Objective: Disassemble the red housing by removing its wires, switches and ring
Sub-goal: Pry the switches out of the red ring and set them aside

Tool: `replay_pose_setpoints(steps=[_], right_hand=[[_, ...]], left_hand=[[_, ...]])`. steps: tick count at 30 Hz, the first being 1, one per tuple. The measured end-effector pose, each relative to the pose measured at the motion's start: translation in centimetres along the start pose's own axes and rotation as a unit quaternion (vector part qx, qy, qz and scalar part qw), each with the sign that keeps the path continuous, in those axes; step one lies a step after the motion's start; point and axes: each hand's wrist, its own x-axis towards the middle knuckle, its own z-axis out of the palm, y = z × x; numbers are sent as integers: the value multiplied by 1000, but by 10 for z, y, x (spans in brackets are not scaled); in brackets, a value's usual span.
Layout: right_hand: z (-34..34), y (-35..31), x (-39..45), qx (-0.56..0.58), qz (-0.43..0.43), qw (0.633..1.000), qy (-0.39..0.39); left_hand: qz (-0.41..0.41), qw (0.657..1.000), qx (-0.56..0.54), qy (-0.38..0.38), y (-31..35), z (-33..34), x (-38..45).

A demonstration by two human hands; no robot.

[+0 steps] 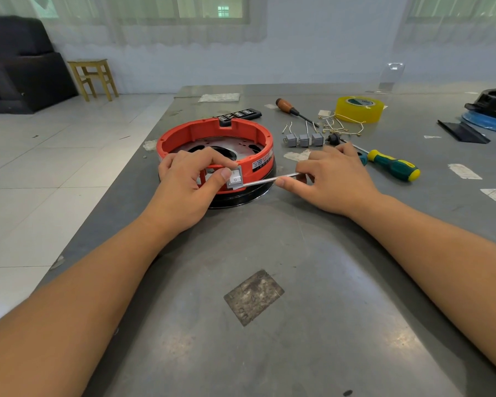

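**Both hands at the switch on the near wall of the red housing**

The red housing point(215, 144) sits on the grey table point(284, 325), a little left of the middle and on top of a black base point(241, 197); it is a round open ring of plastic, and a metal plate with holes shows inside it. On its near wall sits a white switch point(235, 176). The left hand point(189, 181) lies over the near rim of the housing; its fingers are curled, and its thumb and forefinger pinch the switch from the left and from above. The right hand point(332, 179) rests on the table just to the right of the housing; its thumb and fingers grip a thin metal rod point(272, 179), whose far tip touches the lower right edge of the switch.

Behind the right hand three grey switches point(304, 139) stand in a row on the table, already out of the housing; near them lie loose pale wires point(341, 127) and a small black plug point(333, 138). A screwdriver with a green and yellow handle point(395, 167) lies to the right of the right hand; a screwdriver with a brown handle point(291, 108) lies farther back; a yellow roll of tape point(358, 108) stands beside the wires. A black box of bits point(238, 116) lies just behind the housing. On the floor at the left stands a wooden stool point(93, 78).
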Motion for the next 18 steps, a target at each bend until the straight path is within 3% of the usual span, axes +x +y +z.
replay_pose_setpoints(steps=[8, 14, 18], right_hand=[[4, 18, -3, 16, 1, 999, 45], [3, 39, -16, 97, 3, 995, 17], [-9, 21, -36, 127, -40, 991, 9]], left_hand=[[-14, 1000, -5, -1, 2, 0, 1], [-14, 1000, -5, 3, 1, 0, 1], [-10, 1000, -3, 1, 1, 0, 1]])
